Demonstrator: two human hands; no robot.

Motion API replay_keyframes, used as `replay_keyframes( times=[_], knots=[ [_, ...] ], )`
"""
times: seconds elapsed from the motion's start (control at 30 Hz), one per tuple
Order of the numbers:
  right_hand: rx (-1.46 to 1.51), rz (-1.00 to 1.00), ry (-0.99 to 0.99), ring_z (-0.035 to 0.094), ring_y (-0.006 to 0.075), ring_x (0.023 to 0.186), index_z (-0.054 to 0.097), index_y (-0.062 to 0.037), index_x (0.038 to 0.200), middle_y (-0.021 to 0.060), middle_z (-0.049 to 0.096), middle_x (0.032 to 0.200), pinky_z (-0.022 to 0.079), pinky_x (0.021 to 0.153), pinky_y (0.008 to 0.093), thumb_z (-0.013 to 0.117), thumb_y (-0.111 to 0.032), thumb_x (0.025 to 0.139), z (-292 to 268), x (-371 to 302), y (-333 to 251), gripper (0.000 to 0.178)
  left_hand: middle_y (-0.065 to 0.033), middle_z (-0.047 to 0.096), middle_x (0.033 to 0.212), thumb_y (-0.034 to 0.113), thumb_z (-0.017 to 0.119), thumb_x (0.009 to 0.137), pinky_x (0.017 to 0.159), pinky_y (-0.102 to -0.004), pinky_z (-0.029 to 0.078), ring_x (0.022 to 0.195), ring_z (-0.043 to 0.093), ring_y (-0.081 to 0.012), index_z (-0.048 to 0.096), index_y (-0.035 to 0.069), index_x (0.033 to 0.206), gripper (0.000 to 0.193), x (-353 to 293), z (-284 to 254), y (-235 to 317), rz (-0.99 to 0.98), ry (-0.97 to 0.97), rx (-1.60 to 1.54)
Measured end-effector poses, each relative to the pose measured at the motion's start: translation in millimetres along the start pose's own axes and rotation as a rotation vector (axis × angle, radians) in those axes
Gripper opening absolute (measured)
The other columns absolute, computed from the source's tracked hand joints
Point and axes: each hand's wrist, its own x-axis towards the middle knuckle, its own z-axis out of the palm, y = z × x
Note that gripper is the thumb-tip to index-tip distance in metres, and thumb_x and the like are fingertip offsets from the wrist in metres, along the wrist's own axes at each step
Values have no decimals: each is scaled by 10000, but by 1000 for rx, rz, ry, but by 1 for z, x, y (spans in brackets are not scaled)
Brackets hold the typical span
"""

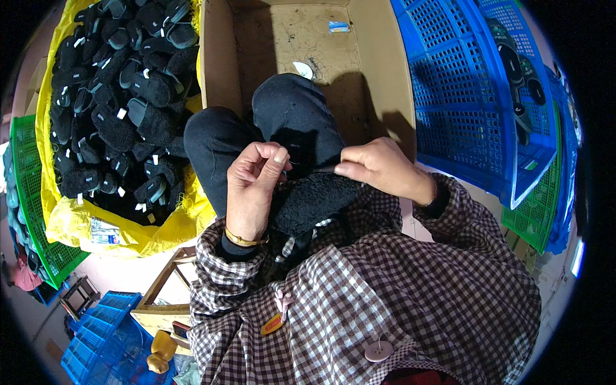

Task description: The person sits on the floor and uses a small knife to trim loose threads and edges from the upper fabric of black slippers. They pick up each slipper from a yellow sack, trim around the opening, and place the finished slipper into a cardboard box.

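Observation:
A fuzzy black piece (314, 202), similar in pile to the slippers at the left, lies across my lap. Over its left end is my left hand (252, 189), thumb and forefinger pinched together; whatever sits between their tips is too small to name. My right hand (388, 170) is closed at the upper right edge of the fuzzy piece, thumb against the curled fingers. What it grips there is too fine to make out. Many black slippers (106, 119) with small white tags fill a yellow sack (138, 237) on my left.
Beyond my knees stands an open cardboard box (378, 58) with paper scraps inside. Blue plastic crates (459, 96), one holding dark slippers, rise at the right. A green crate (32, 173) stands at the far left. Below it are a wooden stool (160, 314) and a blue basket (106, 333).

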Motion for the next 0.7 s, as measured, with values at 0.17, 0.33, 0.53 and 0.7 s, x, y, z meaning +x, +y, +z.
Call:
replay_keyframes(
  times=[0.17,0.33,0.53,0.7],
  knots=[
    [604,189,202,527,107,635,552,-7,916,-8,527,683,440,598,273,532,-269,971,7,-11,28,269,-21,639,918,206,566,966,722,-238,436,812,569,-90,628,48,947,171,4,-1,3,-36,-13,31],
    [575,216,5,566,113,941,544,5,1183,63,628,1013,452,826,263,752,-211,783,11,-24,7,499,-122,570,1265,218,496,998,876,-290,465,1085,572,-175,486,29,1325,378,18,5,11,4,-89,-12],
    [667,142,251,530,79,802,577,23,1062,15,605,876,458,708,257,707,-189,845,36,-7,10,330,-236,460,1391,360,717,833,1059,-358,359,1292,457,-283,281,-48,1446,856,5,-12,31,147,-454,842],
    [849,112,438,413,30,644,558,-24,908,-43,494,729,357,559,214,563,-174,960,24,27,-33,159,-134,637,1121,469,689,838,855,-301,487,1016,628,-202,487,-41,1286,709,-3,-26,11,-33,-321,427]
  ],
)
